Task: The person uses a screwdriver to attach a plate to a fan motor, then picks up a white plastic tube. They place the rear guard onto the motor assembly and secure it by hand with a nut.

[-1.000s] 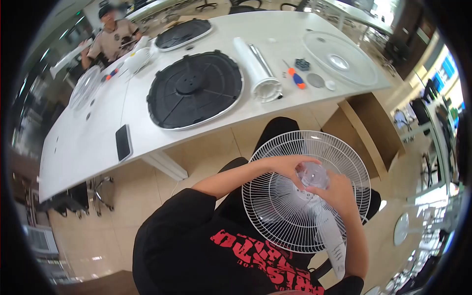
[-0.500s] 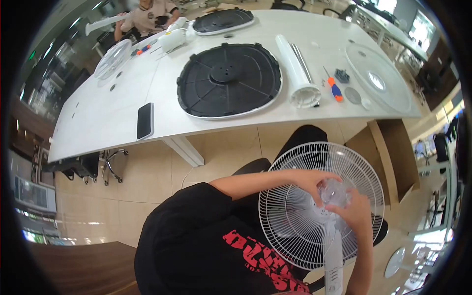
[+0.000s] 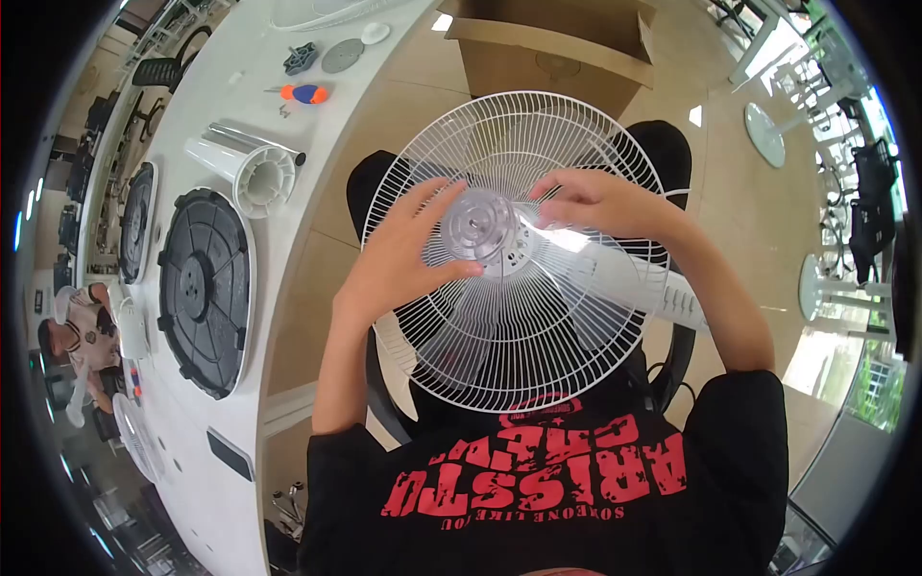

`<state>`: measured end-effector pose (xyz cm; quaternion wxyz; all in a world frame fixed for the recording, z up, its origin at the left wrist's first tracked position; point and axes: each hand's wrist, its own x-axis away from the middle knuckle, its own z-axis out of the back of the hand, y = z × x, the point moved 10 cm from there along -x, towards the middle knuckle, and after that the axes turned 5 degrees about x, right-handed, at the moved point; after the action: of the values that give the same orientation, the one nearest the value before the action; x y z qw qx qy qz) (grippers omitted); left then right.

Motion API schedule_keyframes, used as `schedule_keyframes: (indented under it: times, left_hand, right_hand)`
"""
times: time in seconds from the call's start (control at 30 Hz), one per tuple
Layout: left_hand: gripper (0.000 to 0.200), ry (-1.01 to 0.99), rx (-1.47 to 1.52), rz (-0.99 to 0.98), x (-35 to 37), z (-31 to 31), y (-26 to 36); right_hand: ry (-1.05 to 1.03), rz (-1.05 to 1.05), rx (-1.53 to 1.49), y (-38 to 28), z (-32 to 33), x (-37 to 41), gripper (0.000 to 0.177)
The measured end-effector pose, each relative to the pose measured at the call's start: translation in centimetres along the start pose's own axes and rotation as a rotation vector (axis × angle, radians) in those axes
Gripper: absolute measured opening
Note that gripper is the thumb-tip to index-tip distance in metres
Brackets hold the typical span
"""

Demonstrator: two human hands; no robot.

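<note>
A white wire fan guard rests across my lap, with see-through blades behind its wires and a white neck running off to the right. At its hub sits a clear round plastic cover. My left hand grips this cover from the left, thumb below and fingers above. Just right of the cover, my right hand hovers over the hub with fingers loosely curved and apart, nothing visible in them.
On the white table lie a black-topped oval base, a white tube, an orange-and-blue screwdriver, a dark knob and a phone. A cardboard box stands ahead. Another person sits across the table.
My view has swung to the right, so the table now lies at the left. My right hand has come off the clear cover; my left hand stays on it.
</note>
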<state>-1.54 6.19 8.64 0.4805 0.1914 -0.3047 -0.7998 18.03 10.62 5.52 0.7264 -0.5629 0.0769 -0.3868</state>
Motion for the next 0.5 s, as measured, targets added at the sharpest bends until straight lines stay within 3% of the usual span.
schedule_keyframes:
  times: [0.07,0.1,0.2,0.33,0.5]
  left_hand:
    - [0.100,-0.123,-0.006,-0.280,-1.4,-1.3,1.9]
    - [0.099,-0.179,0.005,-0.320,-2.2,-1.4,2.4]
    - [0.103,-0.283,-0.035,-0.337,-2.6,-1.9,3.5]
    - [0.111,-0.423,-0.029,-0.364,-4.3,-3.1,2.5]
    - [0.094,-0.420,-0.086,-0.332,-4.7,-2.1,3.5]
  right_hand:
    - [0.092,0.027,-0.049,0.3,1.0,1.1,0.035]
    - [0.194,0.062,-0.104,1.2,1.8,1.9,0.034]
    - [0.473,0.128,0.119,-0.1,4.2,3.3,0.030]
    - [0.493,0.195,0.297,-0.4,3.6,4.4,0.026]
    - [0.526,0.166,0.249,-0.6,4.1,4.6,0.021]
